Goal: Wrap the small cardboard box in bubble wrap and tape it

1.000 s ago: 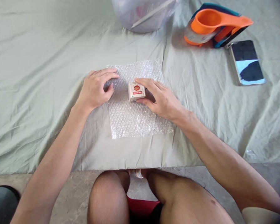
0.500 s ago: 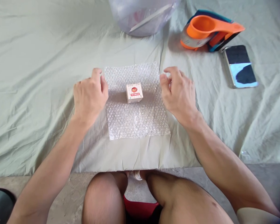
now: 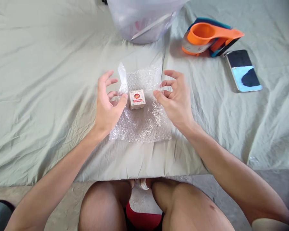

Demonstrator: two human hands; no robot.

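Observation:
A small white box with a red round picture and red label sits on a sheet of bubble wrap, near its middle. The wrap's left and right sides are raised and curl inward beside the box. My left hand grips the left edge between thumb and fingers, its upper fingers spread. On the opposite side my right hand pinches the right edge, with the index finger stretched out. Neither hand appears to touch the box.
A translucent plastic bin or bag stands at the back. To the right are an orange tape dispenser and a phone. A wrinkled pale green cloth covers the table, whose front edge lies above my knees.
Both hands have moved inward from beside the sheet. The bubble wrap, flat before, now has its two sides lifted toward the box.

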